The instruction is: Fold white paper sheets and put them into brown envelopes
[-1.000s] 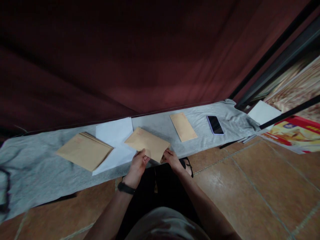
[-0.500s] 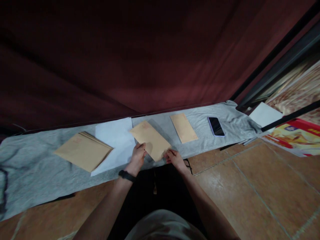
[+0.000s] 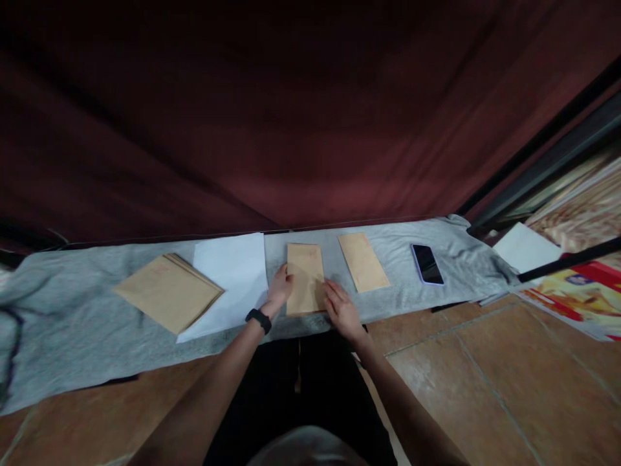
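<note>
A brown paper envelope [image 3: 305, 275] is in front of me on the cloth, its short sides facing the curtain and me. My left hand [image 3: 280, 288] is closed at its left edge, the thumb over the paper. On the opposite edge, my right hand [image 3: 341, 305] has its fingers together against the paper. To the right, a second brown envelope [image 3: 363, 262] lies flat at a slight slant. A fanned stack of brown envelopes [image 3: 167, 291] rests at the left, partly over white paper sheets [image 3: 237, 272].
Grey cloth [image 3: 72, 317] covers the long narrow surface. A phone [image 3: 427, 264] lies toward its right end. Behind runs a dark red curtain [image 3: 291, 129]. At the far right are a black metal bar [image 3: 572, 257] and a red and yellow printed box [image 3: 582, 291].
The envelope between my hands has turned from a slant to nearly straight and come down to the cloth. My right hand has shifted up along its right edge.
</note>
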A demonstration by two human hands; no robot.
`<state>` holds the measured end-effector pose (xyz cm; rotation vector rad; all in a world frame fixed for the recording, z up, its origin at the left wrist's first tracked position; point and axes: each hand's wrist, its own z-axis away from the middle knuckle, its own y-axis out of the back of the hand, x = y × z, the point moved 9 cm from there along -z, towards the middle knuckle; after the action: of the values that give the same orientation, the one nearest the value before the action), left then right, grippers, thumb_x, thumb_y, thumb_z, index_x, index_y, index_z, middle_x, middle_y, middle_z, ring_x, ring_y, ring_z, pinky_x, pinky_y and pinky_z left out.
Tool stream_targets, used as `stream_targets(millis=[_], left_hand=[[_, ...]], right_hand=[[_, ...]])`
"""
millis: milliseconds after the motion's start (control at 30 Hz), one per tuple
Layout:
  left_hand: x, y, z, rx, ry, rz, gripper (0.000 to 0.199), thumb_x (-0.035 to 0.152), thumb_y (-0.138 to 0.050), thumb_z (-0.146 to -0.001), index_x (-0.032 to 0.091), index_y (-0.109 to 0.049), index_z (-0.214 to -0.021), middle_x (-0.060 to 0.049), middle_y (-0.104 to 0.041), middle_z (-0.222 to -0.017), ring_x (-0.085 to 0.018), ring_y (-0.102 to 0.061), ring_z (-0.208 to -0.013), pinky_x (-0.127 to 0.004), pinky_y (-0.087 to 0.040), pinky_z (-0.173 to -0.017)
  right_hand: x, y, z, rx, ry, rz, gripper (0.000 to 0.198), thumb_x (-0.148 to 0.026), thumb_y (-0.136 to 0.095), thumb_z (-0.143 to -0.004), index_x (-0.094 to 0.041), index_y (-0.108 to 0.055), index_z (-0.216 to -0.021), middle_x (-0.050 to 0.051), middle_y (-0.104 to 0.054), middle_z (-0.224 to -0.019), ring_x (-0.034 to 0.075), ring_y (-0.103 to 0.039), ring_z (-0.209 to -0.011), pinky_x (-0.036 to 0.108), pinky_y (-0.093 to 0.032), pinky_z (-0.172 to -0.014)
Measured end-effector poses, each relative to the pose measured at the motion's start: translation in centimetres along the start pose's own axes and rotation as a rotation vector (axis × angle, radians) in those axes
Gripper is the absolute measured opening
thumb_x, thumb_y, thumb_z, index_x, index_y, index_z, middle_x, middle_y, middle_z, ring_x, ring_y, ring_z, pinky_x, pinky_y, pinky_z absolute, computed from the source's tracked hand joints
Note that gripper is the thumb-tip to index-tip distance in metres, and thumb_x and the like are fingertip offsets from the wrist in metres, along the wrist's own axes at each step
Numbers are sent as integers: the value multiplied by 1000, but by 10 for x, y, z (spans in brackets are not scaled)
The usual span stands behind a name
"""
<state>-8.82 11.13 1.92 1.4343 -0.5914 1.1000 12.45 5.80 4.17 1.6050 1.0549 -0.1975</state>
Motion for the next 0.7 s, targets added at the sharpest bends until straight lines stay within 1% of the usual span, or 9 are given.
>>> stream_targets(millis=[100,200,267,333,367,433,533,600,700], left_hand=[[-1,2,8,78,-67,-143,47,9,-49,-85,13,-55,-131,-16,-67,-121,-29,-63,-115,-48,-47,-104],[15,-7,14,104,-202,-241,51,14,-47,-90,17,-50,-141,-14,-52,-147,-29,-44,-140,-49,-34,-118],[36,-24,13,66,-374,-382,51,18,-43,-95,19,-46,-146,-10,-44,-156,-27,-34,-148,-47,-29,-122],[55,-46,7,7,-546,-561,52,21,-39,-98,17,-42,-149,-9,-40,-160,-25,-29,-151,-46,-26,-124],[60,-57,2,-22,-599,-635,52,23,-38,-99,16,-41,-150,-9,-39,-160,-25,-29,-151,-45,-25,-124],[63,-72,-12,-69,-632,-726,53,30,-38,-101,14,-41,-151,-10,-40,-160,-25,-30,-151,-45,-24,-125],[57,-85,-28,-117,-638,-804,56,40,-38,-101,15,-41,-152,-10,-39,-160,-24,-30,-151,-46,-21,-125],[51,-88,-30,-142,-647,-828,58,42,-37,-101,16,-40,-152,-10,-38,-161,-23,-29,-151,-45,-19,-126],[40,-88,-20,-187,-675,-846,59,42,-34,-102,14,-37,-154,-10,-36,-162,-21,-26,-152,-43,-17,-126]], right_hand=[[-4,-18,1,-84,50,150,45,-30,-43,-103,-21,-50,-146,11,-53,-150,25,-47,-140,48,-36,-119],[-6,-21,2,-89,53,225,45,-30,-43,-104,-20,-49,-147,12,-53,-150,25,-48,-140,48,-34,-120],[-9,-20,1,-91,70,227,44,-29,-43,-103,-20,-49,-147,11,-54,-149,24,-48,-139,47,-35,-120],[-11,-18,1,-96,87,218,44,-28,-43,-103,-19,-49,-146,10,-55,-148,23,-49,-138,46,-35,-120],[-12,-18,1,-94,91,215,44,-27,-43,-103,-19,-50,-146,11,-56,-147,23,-50,-138,46,-36,-120],[-10,-17,1,-77,95,215,44,-26,-43,-103,-18,-50,-146,11,-58,-145,23,-50,-137,46,-37,-119],[-8,-18,2,-51,106,214,44,-26,-44,-102,-17,-51,-145,12,-58,-144,24,-51,-137,47,-38,-119],[-7,-20,2,-45,112,207,44,-26,-44,-102,-17,-52,-144,12,-58,-144,25,-51,-136,48,-38,-118],[-7,-20,2,-49,109,195,43,-24,-44,-102,-19,-52,-144,11,-60,-142,24,-52,-135,48,-38,-119]])
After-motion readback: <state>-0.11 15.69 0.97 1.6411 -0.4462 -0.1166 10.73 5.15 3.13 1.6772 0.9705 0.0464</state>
